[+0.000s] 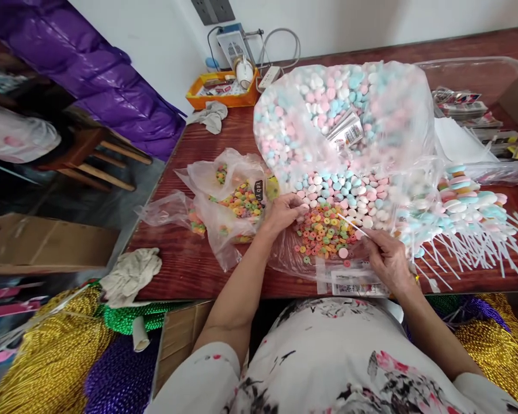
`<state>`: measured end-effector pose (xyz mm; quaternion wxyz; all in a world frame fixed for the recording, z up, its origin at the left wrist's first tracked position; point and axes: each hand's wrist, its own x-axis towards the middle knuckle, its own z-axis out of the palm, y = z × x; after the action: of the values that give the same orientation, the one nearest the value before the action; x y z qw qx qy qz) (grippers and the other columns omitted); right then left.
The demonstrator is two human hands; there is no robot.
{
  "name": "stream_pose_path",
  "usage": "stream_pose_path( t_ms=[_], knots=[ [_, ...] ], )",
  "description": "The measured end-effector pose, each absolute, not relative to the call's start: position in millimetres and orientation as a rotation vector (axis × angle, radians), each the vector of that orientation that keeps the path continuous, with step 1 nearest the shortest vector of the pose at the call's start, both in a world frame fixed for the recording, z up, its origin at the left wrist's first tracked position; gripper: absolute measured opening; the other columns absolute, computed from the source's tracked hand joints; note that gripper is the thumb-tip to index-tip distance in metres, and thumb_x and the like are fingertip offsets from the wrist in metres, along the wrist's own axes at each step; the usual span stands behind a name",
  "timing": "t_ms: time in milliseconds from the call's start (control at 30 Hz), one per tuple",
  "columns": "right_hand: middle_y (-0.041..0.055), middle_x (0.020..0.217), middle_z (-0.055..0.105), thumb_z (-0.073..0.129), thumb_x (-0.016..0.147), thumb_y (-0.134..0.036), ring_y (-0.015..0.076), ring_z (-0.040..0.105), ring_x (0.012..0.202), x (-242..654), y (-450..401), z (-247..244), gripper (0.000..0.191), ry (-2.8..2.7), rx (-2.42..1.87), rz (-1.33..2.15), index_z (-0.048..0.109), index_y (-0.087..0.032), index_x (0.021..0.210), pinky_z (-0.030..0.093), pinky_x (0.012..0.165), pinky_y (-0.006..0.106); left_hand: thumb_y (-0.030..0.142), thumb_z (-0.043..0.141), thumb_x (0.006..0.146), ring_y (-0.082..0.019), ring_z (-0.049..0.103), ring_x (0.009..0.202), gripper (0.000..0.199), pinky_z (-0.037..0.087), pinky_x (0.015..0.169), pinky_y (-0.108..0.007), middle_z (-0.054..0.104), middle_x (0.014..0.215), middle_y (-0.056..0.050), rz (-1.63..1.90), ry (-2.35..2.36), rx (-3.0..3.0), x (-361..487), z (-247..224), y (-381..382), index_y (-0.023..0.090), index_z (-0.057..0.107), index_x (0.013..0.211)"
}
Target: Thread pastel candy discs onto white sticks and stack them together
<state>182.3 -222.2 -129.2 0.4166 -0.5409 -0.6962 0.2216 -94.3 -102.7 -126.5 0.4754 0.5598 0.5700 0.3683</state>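
My right hand [387,260] grips a thin white stick [353,225], which slants up and left over a pile of small ring candies [323,233] in orange, yellow, green and pink. At the left edge of that pile is my left hand [286,211], its thumb and fingertips pinched together; whatever lies between them is too small to make out. Just behind the rings spread loose pastel candies [336,190] in pink, blue and white, spilling from a large clear bag [384,109]. One pink round candy [343,252] sits at the front of the rings.
Finished-looking candy sticks [479,236] are heaped on the right. Another plastic bag of ring candies [242,201] lies left of my left hand. Farther back stand an orange tray [222,100] and a clear bin [479,63]. A crumpled cloth [132,273] hangs over the table's left corner.
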Motion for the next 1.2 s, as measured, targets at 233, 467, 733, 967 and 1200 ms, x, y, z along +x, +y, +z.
stream_pose_path(
  t_ms=[233,467,733,967,1200],
  knots=[
    [0.0054,0.086,0.069,0.044,0.098,-0.022,0.017,0.065,0.075,156.9,-220.0,-111.9,0.035,-1.933,-1.319,0.522,0.063,-0.021,0.128,0.051,0.066,0.028,0.032,0.09,0.057,-0.014,0.068,0.061,0.049,0.057,0.051,-0.024,0.074,0.077,-0.002,1.207,1.024,0.771,-79.7,-96.5,-131.2,0.016,0.073,0.099],
    [0.0027,0.077,0.068,0.04,0.091,-0.009,0.0154,0.063,0.068,147.5,-221.9,-105.6,0.054,-2.225,-1.512,0.333,0.055,-0.025,0.14,0.041,0.056,0.024,0.028,0.092,0.053,-0.014,0.07,0.069,0.033,0.061,0.07,-0.028,0.075,0.079,-0.002,1.387,1.028,0.657,-52.5,-102.5,-161.0,0.016,0.078,0.082],
    [0.0026,0.075,0.068,0.043,0.087,-0.008,0.0145,0.061,0.066,149.7,-224.7,-104.1,0.057,-2.304,-1.564,0.232,0.056,-0.024,0.14,0.034,0.051,0.024,0.034,0.085,0.066,-0.018,0.067,0.095,0.023,0.059,0.081,-0.029,0.073,0.101,-0.003,1.522,1.134,0.836,-40.9,-114.5,-173.8,0.022,0.08,0.085],
    [0.0027,0.076,0.07,0.044,0.087,-0.01,0.0145,0.061,0.065,152.7,-228.4,-111.4,0.057,-2.226,-1.537,0.21,0.055,-0.026,0.141,0.036,0.051,0.023,0.038,0.079,0.074,-0.013,0.066,0.073,0.02,0.06,0.066,-0.028,0.072,0.099,-0.001,1.443,1.268,1.06,-49.6,-120.6,-174.0,0.024,0.079,0.087],
    [0.0024,0.076,0.069,0.042,0.091,-0.012,0.014,0.06,0.066,155.6,-230.9,-110.2,0.052,-2.183,-1.513,0.245,0.057,-0.026,0.139,0.039,0.053,0.023,0.028,0.087,0.062,-0.008,0.063,0.061,0.026,0.053,0.055,-0.018,0.073,0.079,0.0,1.367,0.967,0.55,-50.6,-115.6,-172.0,0.019,0.078,0.085]
  ],
)
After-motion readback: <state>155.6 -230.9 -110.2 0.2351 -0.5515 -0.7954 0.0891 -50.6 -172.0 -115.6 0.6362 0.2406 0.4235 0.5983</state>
